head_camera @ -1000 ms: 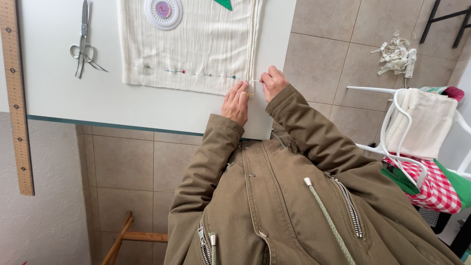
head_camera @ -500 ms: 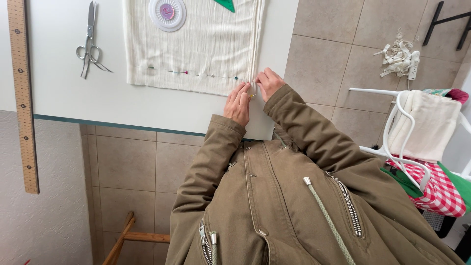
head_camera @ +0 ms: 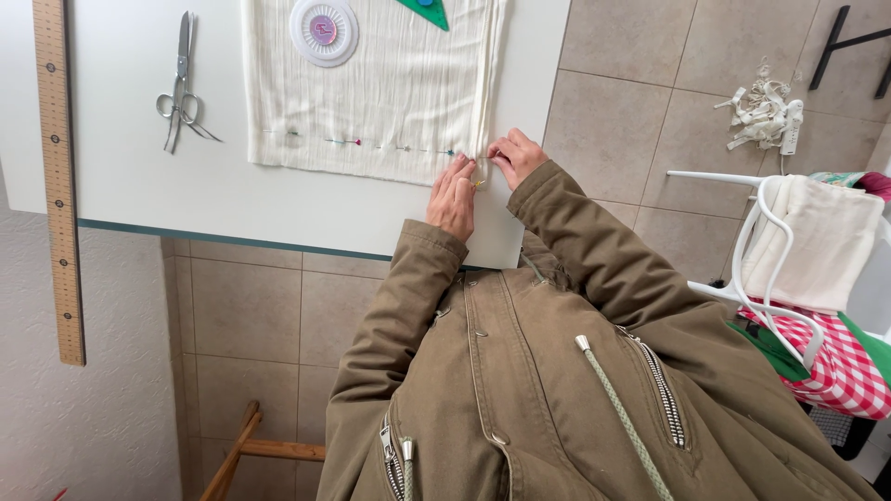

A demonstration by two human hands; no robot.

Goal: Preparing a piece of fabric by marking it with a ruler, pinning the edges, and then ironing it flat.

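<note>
A cream fabric (head_camera: 371,93) lies flat on the white table (head_camera: 186,195), with a row of coloured-head pins (head_camera: 371,145) along its near edge. Both hands meet at the fabric's near right corner. My left hand (head_camera: 452,197) rests with its fingertips pressed on that corner. My right hand (head_camera: 516,156) pinches a yellow-headed pin (head_camera: 478,183) at the folded side edge, just beside the left fingertips. Olive jacket sleeves cover both arms.
Scissors (head_camera: 181,93) and a long wooden ruler (head_camera: 58,176) lie at the table's left. A round pin box (head_camera: 324,30) and a green triangle (head_camera: 425,11) sit on the fabric. At the right stands a white chair (head_camera: 742,278) draped with cloths; white strips (head_camera: 766,111) lie on the tiled floor.
My right hand has drawn closer to the left, down onto the fabric's corner. The view has shifted slightly; the rest is unmoved.
</note>
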